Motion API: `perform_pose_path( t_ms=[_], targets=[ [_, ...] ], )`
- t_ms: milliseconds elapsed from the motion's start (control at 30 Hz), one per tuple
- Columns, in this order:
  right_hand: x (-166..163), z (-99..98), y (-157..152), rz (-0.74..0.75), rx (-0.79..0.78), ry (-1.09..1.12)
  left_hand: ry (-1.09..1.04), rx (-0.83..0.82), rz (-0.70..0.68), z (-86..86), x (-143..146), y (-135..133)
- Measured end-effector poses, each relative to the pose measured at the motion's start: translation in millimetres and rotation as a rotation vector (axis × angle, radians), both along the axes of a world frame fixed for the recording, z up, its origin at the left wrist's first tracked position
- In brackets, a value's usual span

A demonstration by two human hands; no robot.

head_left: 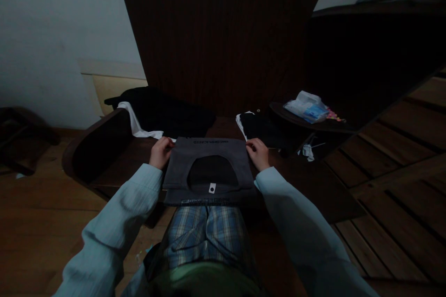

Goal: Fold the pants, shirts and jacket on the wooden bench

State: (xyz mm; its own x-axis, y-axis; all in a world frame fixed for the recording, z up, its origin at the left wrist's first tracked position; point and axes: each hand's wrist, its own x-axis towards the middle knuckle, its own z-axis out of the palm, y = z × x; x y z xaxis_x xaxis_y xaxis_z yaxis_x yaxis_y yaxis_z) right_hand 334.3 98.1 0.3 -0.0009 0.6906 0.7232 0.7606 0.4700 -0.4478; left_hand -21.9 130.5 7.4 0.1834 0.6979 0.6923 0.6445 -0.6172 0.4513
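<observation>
Grey printed T-shirt [211,149] is just 6 o'clock of centre, left hand [161,152] pinching its 10 o'clock corner, right hand [258,152] its 2 o'clock, and folding looks mostly done, maybe just that uneven near edge left to tidy.

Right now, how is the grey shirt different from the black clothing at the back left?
The grey shirt is folded flat; the black clothing lies loosely heaped. The grey shirt shows a white label; on the black clothing, I can make out none. The left hand and right hand hold the grey shirt; the black clothing is in neither. Both are dark fabric.
</observation>
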Motion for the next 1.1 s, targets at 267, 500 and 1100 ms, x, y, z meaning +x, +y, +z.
perform_pose_path(
  t_ms=[267, 500, 1100],
  targets=[
    [-5, 0.2, 2, 0.087, -0.227, 0.563, -0.207, -0.177, 0.014, 1.8, 4, -1],
    [-7, 6.1, -20, 0.19, -0.726, 0.99, -0.584, -0.678, 0.039, -4.0, 4, -24],
    [-21, 31.8, -53, 0.321, -1.082, 0.898, -0.845, -1.019, -0.072, 19.6, 22, -63]
  ],
)
